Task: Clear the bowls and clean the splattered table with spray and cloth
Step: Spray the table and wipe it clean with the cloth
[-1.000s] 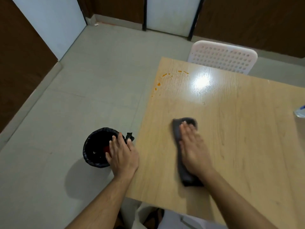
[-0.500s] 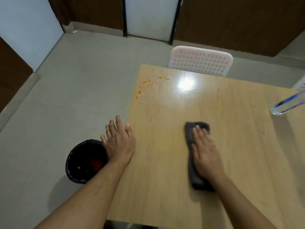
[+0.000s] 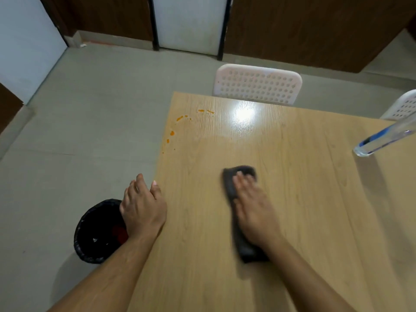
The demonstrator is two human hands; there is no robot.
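My right hand (image 3: 254, 208) lies flat with straight fingers on a dark grey cloth (image 3: 231, 188) and presses it onto the wooden table (image 3: 315, 221) near the middle. My left hand (image 3: 144, 206) rests at the table's left edge, fingers relaxed, holding nothing. Orange splatters (image 3: 180, 119) dot the far left corner of the table, well beyond the cloth. A clear spray bottle (image 3: 382, 140) with a blue band shows at the right edge, only partly in view. No bowls are in sight.
A black-lined bin (image 3: 96, 233) stands on the floor just left of the table, under my left hand. Two white perforated chairs (image 3: 256, 84) stand at the table's far side. Grey floor spreads to the left.
My right hand has slid the cloth a little away from me and to the right. My left hand has moved from above the bin onto the table's left edge. The bottle came into view.
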